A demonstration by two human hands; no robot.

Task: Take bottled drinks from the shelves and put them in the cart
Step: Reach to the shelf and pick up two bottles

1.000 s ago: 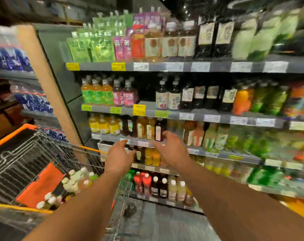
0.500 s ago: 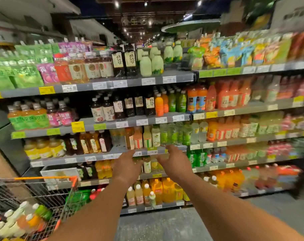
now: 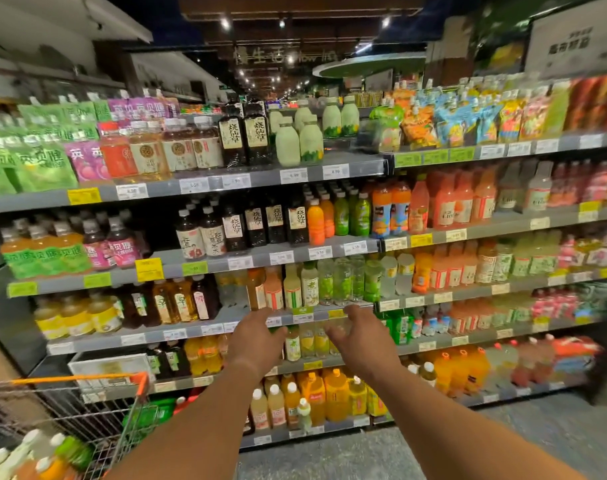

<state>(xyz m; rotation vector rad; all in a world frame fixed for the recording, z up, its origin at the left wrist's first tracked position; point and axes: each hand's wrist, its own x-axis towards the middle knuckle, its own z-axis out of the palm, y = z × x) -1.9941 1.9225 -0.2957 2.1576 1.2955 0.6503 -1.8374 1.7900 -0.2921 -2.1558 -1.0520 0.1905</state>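
Note:
Grey shelves (image 3: 205,330) full of bottled drinks fill the view. My left hand (image 3: 255,344) and my right hand (image 3: 364,341) are stretched out side by side in front of the middle shelves, fingers relaxed, holding nothing. Just beyond them stand pale yellow-green bottles (image 3: 309,341) on a lower shelf, and clear green-labelled bottles (image 3: 340,282) one shelf up. The wire cart (image 3: 97,414) with orange trim is at the lower left. Several white-capped bottles (image 3: 35,452) lie inside it.
Dark tea bottles (image 3: 257,223) and orange juice bottles (image 3: 381,209) fill the upper shelves. Large orange jugs (image 3: 333,396) stand on the bottom shelf. Grey floor (image 3: 330,455) runs in front of the shelving. The aisle continues to the right.
The view has swung right and up, from the cart side to the shelving. Both hands have stayed stretched forward and empty, and the cart has slid to the lower left corner.

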